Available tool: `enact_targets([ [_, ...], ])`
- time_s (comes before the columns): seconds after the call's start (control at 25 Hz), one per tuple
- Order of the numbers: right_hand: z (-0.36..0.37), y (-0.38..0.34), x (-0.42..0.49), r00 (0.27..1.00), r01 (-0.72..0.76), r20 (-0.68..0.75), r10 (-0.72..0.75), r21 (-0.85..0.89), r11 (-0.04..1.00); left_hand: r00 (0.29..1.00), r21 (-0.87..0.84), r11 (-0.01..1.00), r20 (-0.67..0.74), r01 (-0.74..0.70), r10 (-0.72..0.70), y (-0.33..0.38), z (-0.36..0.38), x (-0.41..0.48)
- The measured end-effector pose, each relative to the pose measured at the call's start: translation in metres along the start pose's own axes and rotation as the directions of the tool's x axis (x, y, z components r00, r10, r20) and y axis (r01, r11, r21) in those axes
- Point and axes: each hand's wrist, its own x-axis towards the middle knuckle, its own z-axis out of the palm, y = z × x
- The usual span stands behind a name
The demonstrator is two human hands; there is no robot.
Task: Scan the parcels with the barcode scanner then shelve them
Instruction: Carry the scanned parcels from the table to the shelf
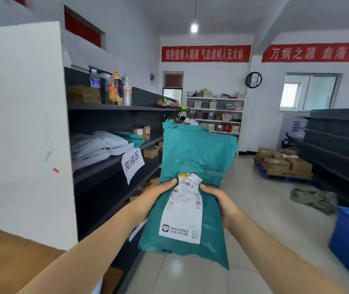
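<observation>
Dark shelves [114,107]; fingers [170,183] tight around teal parcel [199,149]

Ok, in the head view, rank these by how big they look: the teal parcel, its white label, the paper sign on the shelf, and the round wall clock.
1. teal parcel
2. white label
3. paper sign
4. wall clock
The clock hangs far off, so its real size is unsure.

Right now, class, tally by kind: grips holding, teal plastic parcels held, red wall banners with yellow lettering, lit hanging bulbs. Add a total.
Grips holding: 2 (left grip, right grip)
Teal plastic parcel held: 1
Red wall banners with yellow lettering: 2
Lit hanging bulb: 1
Total: 6
</observation>
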Motion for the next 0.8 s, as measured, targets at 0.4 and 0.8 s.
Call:
enact_targets([
  [0.4,-0.176,-0.048,0.173,0.998,-0.043,-0.031,0.046,0.066,0.997,0.996,-0.094,0.991,0.011,0.092,-0.091,-0.021,-0.021,0.263],
  [0.8,-0.361,-0.116,0.386,0.979,-0.168,0.115,0.17,-0.03,0.985,0.979,-0.146,0.988,-0.193,0.044,-0.072,-0.025,-0.023,0.502],
])
